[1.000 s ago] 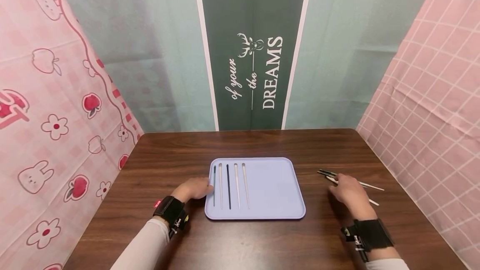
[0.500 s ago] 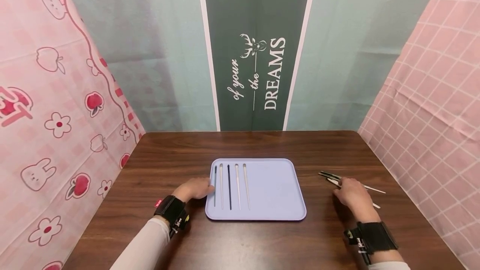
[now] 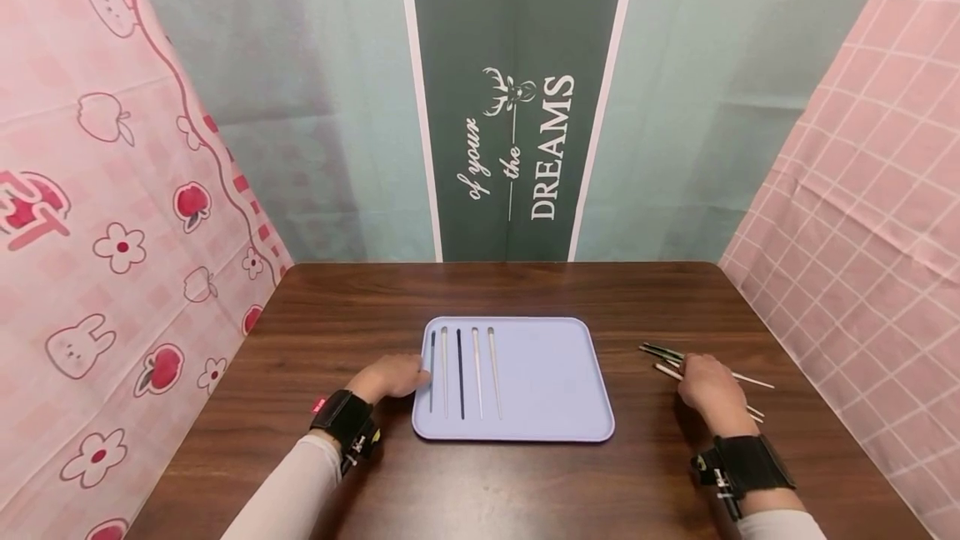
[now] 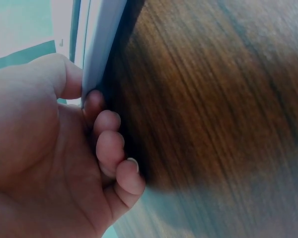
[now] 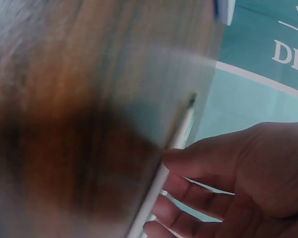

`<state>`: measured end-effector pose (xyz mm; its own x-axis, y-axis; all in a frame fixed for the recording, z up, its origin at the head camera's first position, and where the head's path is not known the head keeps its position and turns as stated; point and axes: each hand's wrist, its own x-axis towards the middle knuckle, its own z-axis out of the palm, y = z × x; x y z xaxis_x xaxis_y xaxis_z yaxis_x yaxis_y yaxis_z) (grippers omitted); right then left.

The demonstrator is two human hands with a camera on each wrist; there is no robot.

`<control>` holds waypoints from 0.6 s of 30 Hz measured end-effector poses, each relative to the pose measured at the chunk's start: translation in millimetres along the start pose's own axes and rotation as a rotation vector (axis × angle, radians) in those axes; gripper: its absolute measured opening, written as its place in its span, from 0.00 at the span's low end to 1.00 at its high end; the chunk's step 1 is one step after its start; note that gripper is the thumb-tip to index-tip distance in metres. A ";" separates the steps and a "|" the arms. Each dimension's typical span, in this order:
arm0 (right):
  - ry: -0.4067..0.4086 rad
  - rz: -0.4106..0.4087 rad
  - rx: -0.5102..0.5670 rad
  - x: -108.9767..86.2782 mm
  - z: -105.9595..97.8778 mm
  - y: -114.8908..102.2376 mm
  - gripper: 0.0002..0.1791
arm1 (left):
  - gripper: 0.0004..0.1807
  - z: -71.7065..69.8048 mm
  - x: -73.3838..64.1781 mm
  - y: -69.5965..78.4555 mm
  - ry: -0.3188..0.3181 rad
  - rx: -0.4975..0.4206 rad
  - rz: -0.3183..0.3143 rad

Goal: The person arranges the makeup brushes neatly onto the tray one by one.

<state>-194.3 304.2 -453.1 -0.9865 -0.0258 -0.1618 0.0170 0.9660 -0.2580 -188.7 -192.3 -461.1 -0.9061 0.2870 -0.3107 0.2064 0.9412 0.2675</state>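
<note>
My left hand (image 3: 390,376) pinches the left rim of a pale lilac tray (image 3: 551,382). In the left wrist view the thumb lies over the rim, with curled fingers (image 4: 110,148) below it. Several slim brushes stand in an upright row on the tray's left half, among them a dark one (image 3: 460,377) and a white one (image 3: 478,377). To the right of the tray, my right hand (image 3: 712,386) is over a small loose pile of brushes. Its thumb and fingers pinch a white-handled brush (image 5: 151,196) with a dark tip, partly hidden by the hand.
Green-handled brushes (image 3: 660,351) lie beside the right hand, their pale ends showing past it. The brown wooden table (image 3: 360,298) ends at a green backdrop (image 3: 502,232). Pink patterned cloths hang at both sides.
My right hand has moved slightly right and nearer, and the white brush has shifted apart from the green ones. The left hand keeps its hold on the tray rim.
</note>
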 end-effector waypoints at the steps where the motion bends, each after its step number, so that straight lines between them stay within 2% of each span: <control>1: 0.004 0.002 0.000 0.7 1.5 1.4 0.06 | 0.12 0.2 -0.2 0.4 0.000 0.003 0.001; 10: -0.032 0.023 0.030 4.6 2.9 5.9 0.10 | 0.12 -0.3 0.0 0.5 -0.005 -0.005 -0.001; 18: -0.004 0.007 0.071 2.5 -2.3 -5.5 0.07 | 0.12 0.4 1.4 -0.7 -0.005 -0.013 -0.012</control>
<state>-197.2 299.4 -449.9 -0.9856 -0.0201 -0.1678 0.0358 0.9454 -0.3239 -190.0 -192.6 -462.1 -0.9066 0.2763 -0.3191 0.1903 0.9424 0.2751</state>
